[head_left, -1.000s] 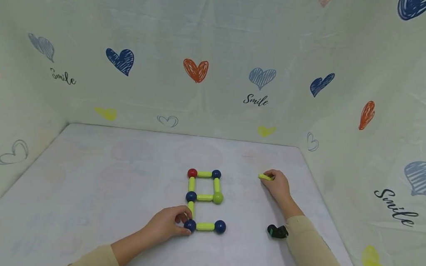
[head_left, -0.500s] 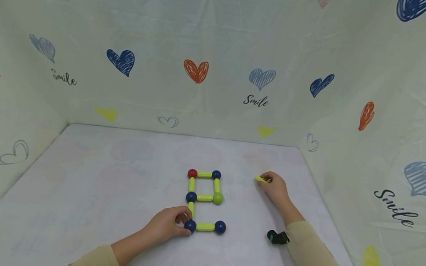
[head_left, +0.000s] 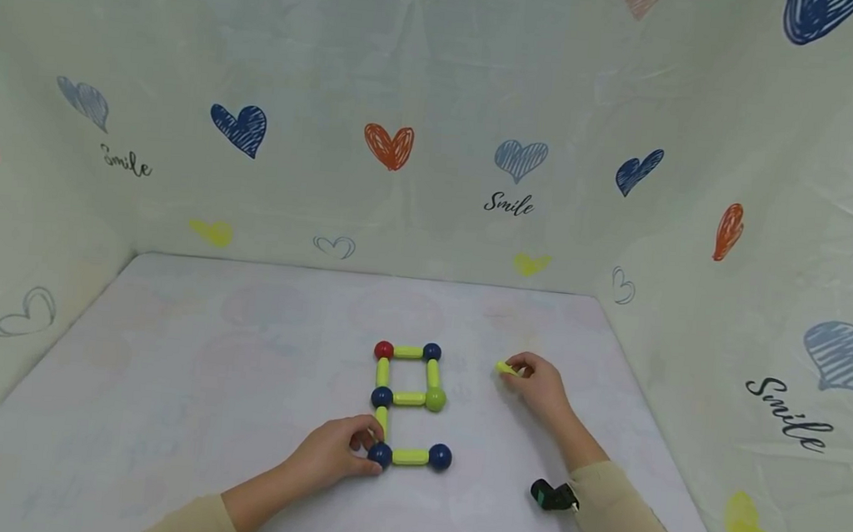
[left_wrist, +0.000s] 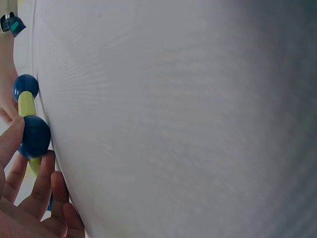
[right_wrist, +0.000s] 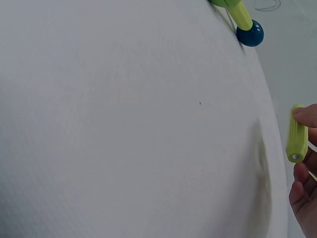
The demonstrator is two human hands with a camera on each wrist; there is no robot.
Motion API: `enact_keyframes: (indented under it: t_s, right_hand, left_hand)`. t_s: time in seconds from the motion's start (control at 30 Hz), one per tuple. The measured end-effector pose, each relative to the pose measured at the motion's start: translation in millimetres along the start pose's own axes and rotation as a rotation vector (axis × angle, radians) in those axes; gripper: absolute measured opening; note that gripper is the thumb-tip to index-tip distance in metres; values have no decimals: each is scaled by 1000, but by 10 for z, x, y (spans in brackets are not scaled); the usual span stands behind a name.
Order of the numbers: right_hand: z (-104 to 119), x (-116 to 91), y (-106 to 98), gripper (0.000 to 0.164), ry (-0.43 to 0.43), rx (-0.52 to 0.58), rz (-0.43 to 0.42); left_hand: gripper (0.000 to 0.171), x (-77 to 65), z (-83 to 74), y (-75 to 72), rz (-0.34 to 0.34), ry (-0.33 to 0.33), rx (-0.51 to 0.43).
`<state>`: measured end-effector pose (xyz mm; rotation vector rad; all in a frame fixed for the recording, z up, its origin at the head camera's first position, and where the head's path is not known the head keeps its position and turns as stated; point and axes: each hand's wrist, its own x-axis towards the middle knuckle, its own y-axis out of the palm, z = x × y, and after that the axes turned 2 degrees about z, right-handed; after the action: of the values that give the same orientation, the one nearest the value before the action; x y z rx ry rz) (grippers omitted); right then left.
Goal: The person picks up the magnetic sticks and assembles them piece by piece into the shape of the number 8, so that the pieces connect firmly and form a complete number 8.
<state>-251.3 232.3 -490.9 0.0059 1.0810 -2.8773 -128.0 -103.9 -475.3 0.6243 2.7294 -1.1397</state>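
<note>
On the table lies a flat figure of yellow-green rods and coloured balls. A closed square of rods forms its far part, with a red ball (head_left: 384, 349), a green ball (head_left: 435, 399) and blue balls at the corners. My left hand (head_left: 337, 449) pinches the near-left blue ball (left_wrist: 35, 137) between thumb and fingers. From that ball a rod (head_left: 410, 458) runs right to another blue ball (head_left: 440, 457). To the right of the figure, my right hand (head_left: 541, 385) holds a loose yellow-green rod (right_wrist: 297, 134) between thumb and fingers, above the table.
A black wrist device (head_left: 555, 496) sits at the right sleeve. The white table (head_left: 238, 368) ends at a pale curtain (head_left: 441, 75) printed with hearts and the word Smile, at the back and both sides.
My right hand has moved left and a little nearer to me with the rod, toward the figure. My left hand stays at the same ball.
</note>
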Motion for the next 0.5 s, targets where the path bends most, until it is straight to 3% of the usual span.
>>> enact_keyframes:
  t_s: [0.5]
  right_hand:
    - [286,-240,83,20,-67,23,9]
  left_hand:
    - [34,-4,20,29,-5,11,-9]
